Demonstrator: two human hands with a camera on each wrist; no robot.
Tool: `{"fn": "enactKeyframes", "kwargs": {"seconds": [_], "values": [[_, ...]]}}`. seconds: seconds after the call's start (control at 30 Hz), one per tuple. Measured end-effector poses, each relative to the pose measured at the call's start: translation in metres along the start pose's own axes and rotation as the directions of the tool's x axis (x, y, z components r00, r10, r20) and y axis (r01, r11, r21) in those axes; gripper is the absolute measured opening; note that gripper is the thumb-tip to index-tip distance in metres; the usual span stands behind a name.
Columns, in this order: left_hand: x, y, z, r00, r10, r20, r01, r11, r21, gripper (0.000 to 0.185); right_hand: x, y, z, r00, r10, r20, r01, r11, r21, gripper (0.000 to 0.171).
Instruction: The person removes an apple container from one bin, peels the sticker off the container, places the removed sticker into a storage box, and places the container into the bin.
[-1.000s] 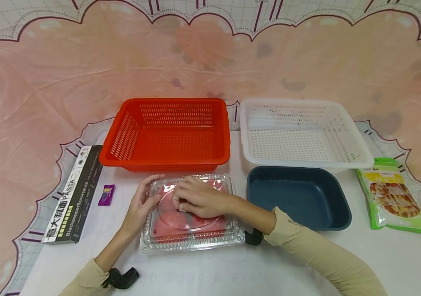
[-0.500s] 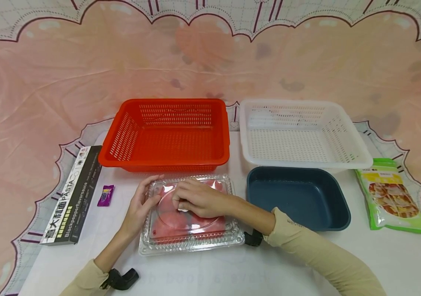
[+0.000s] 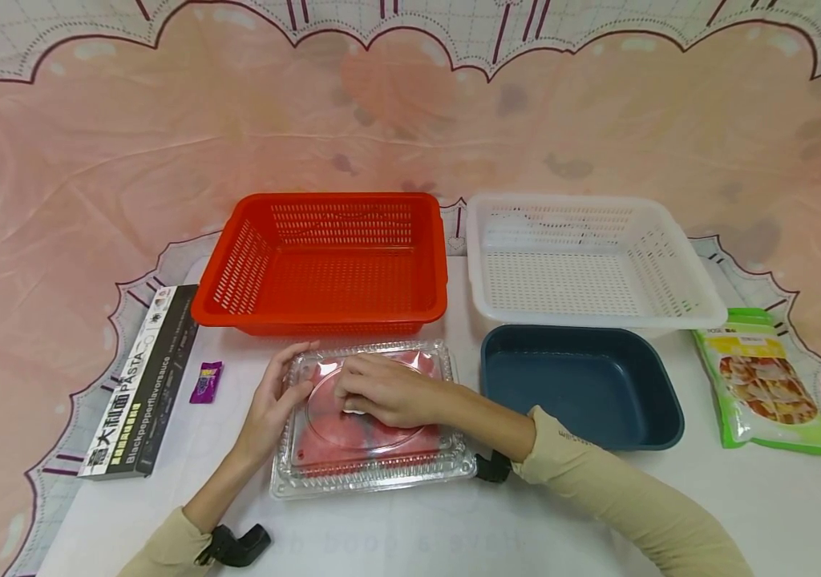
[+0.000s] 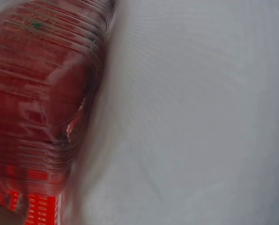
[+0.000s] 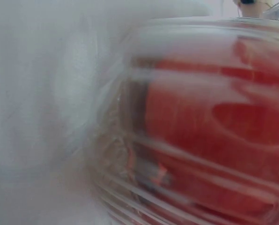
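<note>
A clear plastic clamshell box [image 3: 374, 477] of large, round, red, tomato-like fruit [image 3: 334, 430] lies at the front middle of the table. Along its left edge my left hand [image 3: 273, 401] holds it, thumb on the lid and fingers round the far corner. Over the lid's middle my right hand [image 3: 389, 393] has its fingers curled, with a small white thing [image 3: 355, 413] just showing under them. The left wrist view shows the ribbed side of the box [image 4: 46, 84] close up; in the right wrist view its other end [image 5: 200, 117] is blurred.
Behind the box stands a red basket [image 3: 324, 316], with a white basket [image 3: 598, 316] to its right and a dark blue tub [image 3: 584, 393] in front of that. Left are a pasta box [image 3: 139, 385] and a purple wrapped candy [image 3: 206, 382]. A green-yellow food bag [image 3: 771, 385] lies far right.
My right hand has shifted very slightly down and left over the lid. My left hand and the box keep their place.
</note>
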State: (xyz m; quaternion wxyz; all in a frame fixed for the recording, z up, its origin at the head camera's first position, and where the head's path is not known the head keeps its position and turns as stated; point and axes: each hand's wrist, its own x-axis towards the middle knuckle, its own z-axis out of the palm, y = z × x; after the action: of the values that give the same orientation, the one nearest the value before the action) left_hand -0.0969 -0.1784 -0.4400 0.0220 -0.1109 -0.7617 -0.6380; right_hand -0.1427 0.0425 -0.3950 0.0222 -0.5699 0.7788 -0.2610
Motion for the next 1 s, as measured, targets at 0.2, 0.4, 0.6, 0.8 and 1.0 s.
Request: {"fn": "enactKeyframes", "kwargs": {"seconds": [0.2, 0.4, 0.6, 0.8, 1.0], "values": [[-0.0001, 0.0004, 0.0005, 1.0, -0.009, 0.002, 0.009, 1.0, 0.002, 0.047, 0.0003, -0.0009, 0.0005, 1.0, 0.016, -0.006, -0.016, 1.0, 0.006, 0.012], [0.0005, -0.0001, 0.0007, 1.0, 0.002, 0.003, -0.002, 1.0, -0.011, 0.047, 0.0, -0.0008, 0.0009, 0.999, -0.004, -0.051, 0.003, 1.0, -0.017, 0.006], [0.0002, 0.0007, 0.0005, 1.0, -0.003, 0.004, 0.003, 1.0, -0.006, 0.047, -0.0002, -0.0001, 0.002, 0.997, -0.004, -0.076, 0.002, 1.0, -0.031, 0.008], [0.0002, 0.0014, 0.0005, 1.0, 0.006, 0.006, -0.006, 1.0, -0.012, 0.047, 0.0001, 0.0013, 0.0016, 0.997, -0.028, -0.072, 0.025, 0.999, -0.032, 0.005], [0.0, 0.0009, 0.0007, 1.0, 0.014, 0.007, -0.014, 1.0, -0.014, 0.047, 0.0004, 0.001, -0.0001, 0.998, -0.036, -0.059, 0.034, 0.999, -0.024, 0.005]]}}
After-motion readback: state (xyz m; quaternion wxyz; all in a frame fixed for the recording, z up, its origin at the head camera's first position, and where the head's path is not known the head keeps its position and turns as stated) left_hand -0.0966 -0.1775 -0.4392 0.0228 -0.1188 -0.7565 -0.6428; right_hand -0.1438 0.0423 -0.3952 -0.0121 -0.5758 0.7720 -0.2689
